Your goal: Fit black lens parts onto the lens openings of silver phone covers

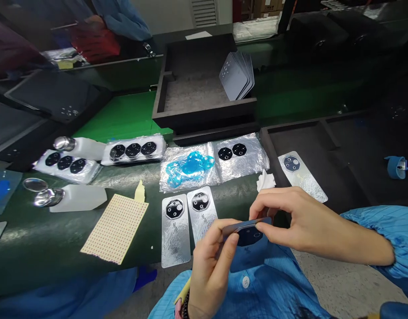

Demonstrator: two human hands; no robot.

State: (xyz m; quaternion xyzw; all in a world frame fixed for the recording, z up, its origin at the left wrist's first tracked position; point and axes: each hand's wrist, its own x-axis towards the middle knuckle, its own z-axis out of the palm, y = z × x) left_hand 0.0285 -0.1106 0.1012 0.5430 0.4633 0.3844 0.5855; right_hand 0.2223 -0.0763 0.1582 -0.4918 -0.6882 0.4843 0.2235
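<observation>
A phone back panel [249, 259] with a dark octagonal camera plate at its top is held tilted in front of my body. My left hand [210, 268] pinches its top left edge between thumb and fingers. On the opposite corner, the thumb and fingers of my right hand [299, 217] grip the same edge, close to the camera plate. Two silver phone back panels, a left one [175, 239] and a right one [203, 217], lie on the bench beside my left hand. A crumpled white tissue [265, 180] sits just beyond my right hand.
A black foam tray [190, 95] holds a stack of grey panels [237, 77]. Bagged black camera plates [134, 150], blue film scraps [190, 166], a dotted sticker sheet [115, 228] and a white bottle [80, 198] lie about. Another silver panel [304, 177] rests at right.
</observation>
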